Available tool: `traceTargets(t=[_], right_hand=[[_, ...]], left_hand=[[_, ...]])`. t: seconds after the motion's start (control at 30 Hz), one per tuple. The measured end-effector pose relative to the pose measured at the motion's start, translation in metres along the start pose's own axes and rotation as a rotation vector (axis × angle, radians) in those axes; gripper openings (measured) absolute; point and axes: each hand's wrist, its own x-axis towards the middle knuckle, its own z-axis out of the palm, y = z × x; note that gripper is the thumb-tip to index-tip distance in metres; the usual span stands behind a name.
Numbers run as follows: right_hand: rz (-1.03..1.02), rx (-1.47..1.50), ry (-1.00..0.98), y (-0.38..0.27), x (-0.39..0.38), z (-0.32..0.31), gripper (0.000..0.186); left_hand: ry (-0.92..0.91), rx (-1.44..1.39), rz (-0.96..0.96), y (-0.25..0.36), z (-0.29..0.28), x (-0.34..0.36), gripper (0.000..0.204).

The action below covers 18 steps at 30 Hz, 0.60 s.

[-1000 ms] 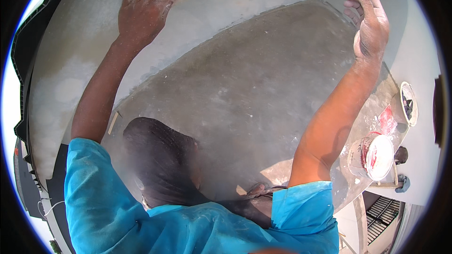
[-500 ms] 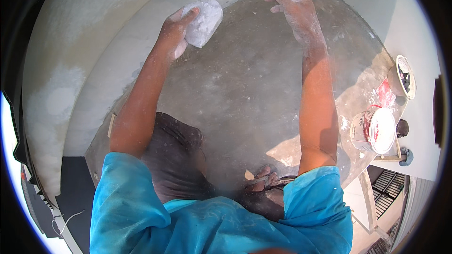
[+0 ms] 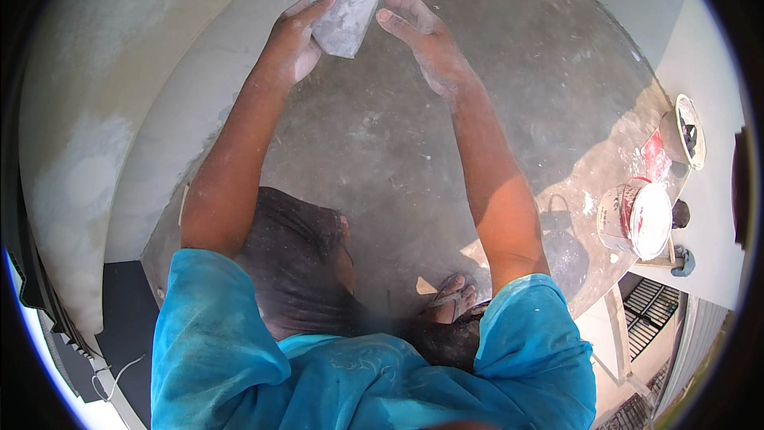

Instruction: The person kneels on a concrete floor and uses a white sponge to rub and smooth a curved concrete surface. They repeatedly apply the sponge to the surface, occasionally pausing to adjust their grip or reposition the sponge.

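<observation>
My left hand (image 3: 301, 36) is closed around one side of a flat white slab-like piece (image 3: 347, 16) with a rounded far end and a rough, powdery face. The piece is held up near the base of the wall, thumb on top; its exact kind cannot be made out. To its right, my right hand (image 3: 418, 32) is raised with fingers loosely bent and the thumb apart from them. Nothing shows in that hand, and it does not touch the white piece. White dust coats both hands.
A curved plastered wall (image 3: 159, 135) runs along the left over a grey concrete floor (image 3: 382, 167). At right stand a white-lidded bucket (image 3: 649, 221), a pale tub (image 3: 686, 134) with dark things inside, and a red packet (image 3: 656, 158). A dark metal grate (image 3: 651, 312) lies beyond the floor's edge.
My right hand has swung left and a little down, coming close to the white piece. My left hand has risen slightly with the piece still in it.
</observation>
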Motion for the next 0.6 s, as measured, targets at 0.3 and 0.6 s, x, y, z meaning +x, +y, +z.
traceTargets(t=[0.3,0.6], right_hand=[[-0.012,0.207,-0.155,0.031,0.007,0.006,0.098],[0.063,0.439,-0.106,0.008,0.003,0.027,0.062]], left_hand=[[-0.043,-0.043,-0.031,-0.004,-0.009,0.003,0.065],[0.010,0.245,-0.039,0.005,-0.007,-0.011,0.058]])
